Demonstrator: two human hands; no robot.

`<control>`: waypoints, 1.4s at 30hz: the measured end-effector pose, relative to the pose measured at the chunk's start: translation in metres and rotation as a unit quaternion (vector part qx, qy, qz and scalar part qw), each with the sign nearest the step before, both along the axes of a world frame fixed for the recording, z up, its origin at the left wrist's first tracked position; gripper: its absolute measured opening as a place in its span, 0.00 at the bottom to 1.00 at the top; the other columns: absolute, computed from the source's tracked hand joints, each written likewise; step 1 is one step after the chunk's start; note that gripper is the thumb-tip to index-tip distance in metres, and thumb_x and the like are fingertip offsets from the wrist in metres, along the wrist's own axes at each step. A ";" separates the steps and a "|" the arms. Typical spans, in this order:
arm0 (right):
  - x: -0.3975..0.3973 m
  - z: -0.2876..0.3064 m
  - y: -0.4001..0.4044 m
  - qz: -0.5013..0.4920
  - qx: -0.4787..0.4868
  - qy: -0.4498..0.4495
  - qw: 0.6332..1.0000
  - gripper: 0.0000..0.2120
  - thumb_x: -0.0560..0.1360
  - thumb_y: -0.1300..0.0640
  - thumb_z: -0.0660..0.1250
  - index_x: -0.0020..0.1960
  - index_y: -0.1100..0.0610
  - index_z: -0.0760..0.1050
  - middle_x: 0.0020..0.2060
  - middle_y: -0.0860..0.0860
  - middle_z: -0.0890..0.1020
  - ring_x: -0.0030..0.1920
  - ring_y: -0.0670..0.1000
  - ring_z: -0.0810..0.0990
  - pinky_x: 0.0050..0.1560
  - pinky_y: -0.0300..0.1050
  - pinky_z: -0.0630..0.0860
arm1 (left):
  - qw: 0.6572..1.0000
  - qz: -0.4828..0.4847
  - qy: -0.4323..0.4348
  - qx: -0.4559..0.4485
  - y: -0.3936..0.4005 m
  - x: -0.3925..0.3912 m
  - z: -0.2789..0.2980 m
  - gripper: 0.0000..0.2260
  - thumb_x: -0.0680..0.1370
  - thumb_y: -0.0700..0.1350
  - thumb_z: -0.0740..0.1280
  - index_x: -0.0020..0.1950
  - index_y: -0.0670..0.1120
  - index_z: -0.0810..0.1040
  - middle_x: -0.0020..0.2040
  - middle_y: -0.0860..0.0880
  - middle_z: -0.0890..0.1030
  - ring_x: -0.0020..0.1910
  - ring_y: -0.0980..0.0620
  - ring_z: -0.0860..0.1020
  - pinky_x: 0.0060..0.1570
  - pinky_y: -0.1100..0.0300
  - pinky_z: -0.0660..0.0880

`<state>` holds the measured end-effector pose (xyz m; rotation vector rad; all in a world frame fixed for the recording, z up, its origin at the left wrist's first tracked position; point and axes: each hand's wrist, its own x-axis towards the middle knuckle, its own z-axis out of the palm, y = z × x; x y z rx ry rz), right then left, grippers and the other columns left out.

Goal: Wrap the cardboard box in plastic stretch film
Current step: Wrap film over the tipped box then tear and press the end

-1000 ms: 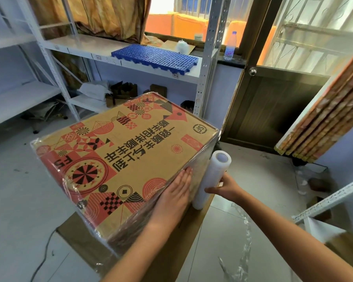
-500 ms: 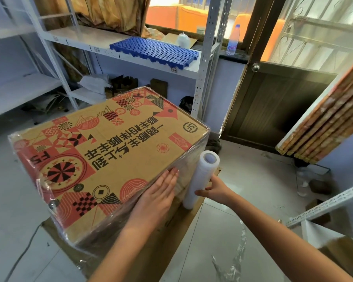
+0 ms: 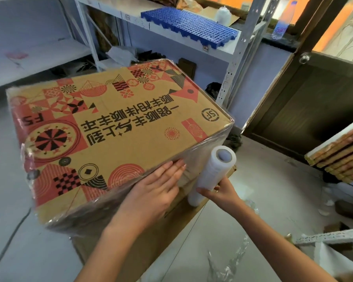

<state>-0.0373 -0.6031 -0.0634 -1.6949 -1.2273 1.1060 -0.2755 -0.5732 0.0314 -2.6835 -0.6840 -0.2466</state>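
A large brown cardboard box [image 3: 114,127] with red and black patterns and printed characters fills the middle of the view. Clear stretch film covers its near side and corners. My left hand [image 3: 155,190] lies flat with straight fingers on the film at the box's near right side. My right hand [image 3: 222,192] grips a white roll of stretch film [image 3: 212,171], held upright just right of the box's near right corner. The film runs from the roll onto the box.
The box rests on a flat piece of cardboard [image 3: 151,241] above the floor. White metal shelving [image 3: 238,64] with a blue plastic grid [image 3: 190,25] stands behind. A dark door [image 3: 314,106] is at the right, stacked boards [image 3: 340,151] beside it. Loose film scraps [image 3: 230,263] lie on the floor.
The box has turned so its left end swings nearer me. My left hand stays flat on its side, and my right hand with the roll stays at the near right corner.
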 end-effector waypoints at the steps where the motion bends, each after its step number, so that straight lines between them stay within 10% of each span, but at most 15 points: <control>1: 0.002 -0.002 -0.001 0.001 0.000 -0.002 1.000 0.48 0.58 0.35 0.75 0.72 0.50 0.61 0.63 0.44 0.74 0.62 0.43 0.73 0.55 0.37 0.75 | 1.000 0.002 -0.006 -0.003 -0.001 0.001 -0.002 0.18 0.66 0.45 0.75 0.53 0.39 0.82 0.68 0.40 0.71 0.70 0.46 0.66 0.70 0.51 0.54; 10: 0.017 -0.010 -0.010 0.028 -0.023 -0.012 0.999 0.38 0.62 0.39 0.75 0.68 0.49 0.67 0.60 0.44 0.76 0.61 0.46 0.75 0.61 0.45 0.75 | 1.000 0.005 -0.017 -0.018 -0.009 0.011 -0.006 0.11 0.66 0.44 0.76 0.46 0.43 0.83 0.67 0.41 0.73 0.68 0.46 0.70 0.68 0.51 0.60; 20: 0.030 -0.005 -0.009 0.041 0.010 -0.072 0.996 0.38 0.62 0.46 0.79 0.67 0.40 0.64 0.63 0.39 0.70 0.64 0.42 0.68 0.63 0.38 0.68 | 1.000 0.015 -0.006 -0.001 -0.006 0.009 -0.009 0.25 0.63 0.43 0.78 0.59 0.41 0.80 0.69 0.41 0.70 0.70 0.44 0.67 0.72 0.50 0.54; 27: 0.039 0.003 0.013 0.067 0.031 -0.103 0.992 0.45 0.57 0.47 0.81 0.69 0.48 0.64 0.65 0.49 0.71 0.67 0.49 0.69 0.67 0.53 0.70 | 0.988 0.069 -0.123 0.063 0.007 0.010 -0.009 0.24 0.75 0.43 0.58 0.71 0.44 0.66 0.76 0.42 0.57 0.76 0.46 0.51 0.75 0.50 0.44; 37: 0.036 0.036 0.069 0.088 0.076 -0.076 0.990 0.34 0.54 0.44 0.80 0.57 0.34 0.71 0.61 0.55 0.70 0.63 0.58 0.70 0.59 0.60 0.74 | 0.969 0.163 -0.183 0.031 0.043 0.013 0.017 0.19 0.76 0.45 0.57 0.66 0.43 0.69 0.67 0.37 0.70 0.66 0.42 0.66 0.70 0.50 0.56; 42: 0.042 0.043 0.095 0.061 0.079 -0.071 0.992 0.39 0.54 0.41 0.81 0.60 0.53 0.73 0.57 0.59 0.76 0.58 0.58 0.77 0.54 0.52 0.78 | 0.957 0.171 -0.230 0.033 0.070 0.010 0.030 0.16 0.77 0.44 0.57 0.64 0.44 0.71 0.65 0.38 0.74 0.65 0.42 0.68 0.67 0.51 0.59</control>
